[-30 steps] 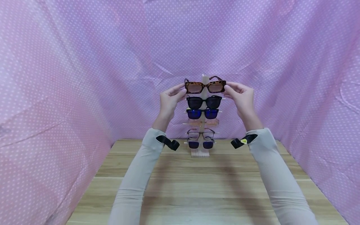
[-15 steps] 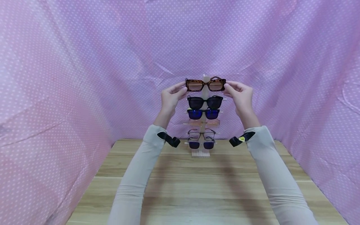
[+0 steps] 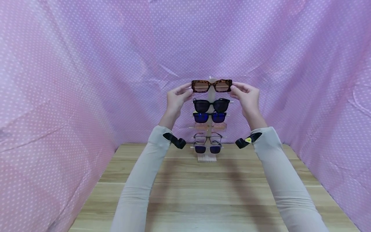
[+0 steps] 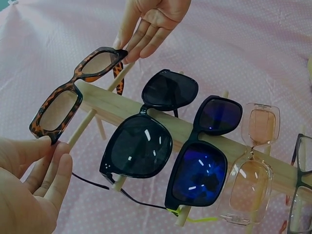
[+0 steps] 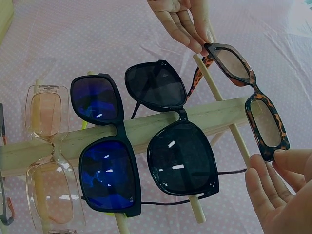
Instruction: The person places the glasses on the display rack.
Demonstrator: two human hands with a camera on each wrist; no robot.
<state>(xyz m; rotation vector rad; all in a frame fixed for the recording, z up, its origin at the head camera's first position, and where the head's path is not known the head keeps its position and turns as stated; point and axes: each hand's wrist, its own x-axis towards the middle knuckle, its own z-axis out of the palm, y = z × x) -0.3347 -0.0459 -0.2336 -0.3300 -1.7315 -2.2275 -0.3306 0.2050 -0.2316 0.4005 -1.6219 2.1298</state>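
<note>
1. The left hand (image 3: 175, 98) is raised in front of the person, thumb and fingertips pinching the left end of the tortoiseshell sunglasses (image 3: 212, 85).
2. The right hand (image 3: 247, 96) mirrors it, fingers curled in a pinch on the right end of the same frame.
3. Held between the two hands, the tortoiseshell sunglasses sit level at the very top of the wooden rack (image 3: 211, 93), with its upright post running behind the bridge. From the left wrist view the frame lies across the post by the topmost pegs; whether it is resting on them or only held there, I cannot tell.
4. Just below hangs a pair of black sunglasses (image 3: 211, 105), seated on the rack's next tier.
5. Under that comes a pair with blue mirrored lenses (image 3: 209, 117), then a clear pinkish pair (image 3: 209, 126), which looks pale against the cloth.
6. Lower still there is a thin dark-rimmed pair with clear lenses (image 3: 207, 138), and at the bottom another small dark blue-lensed pair (image 3: 207, 149).
7. The rack stands on its ribbed base at the far edge of the wooden bench (image 3: 203, 196), in the middle.
8. Both forearms are in light beige sleeves (image 3: 139, 187), each with a black strap at the wrist.
9. A pink, white-dotted cloth (image 3: 72, 80) hangs behind the bench and down both sides.
</note>
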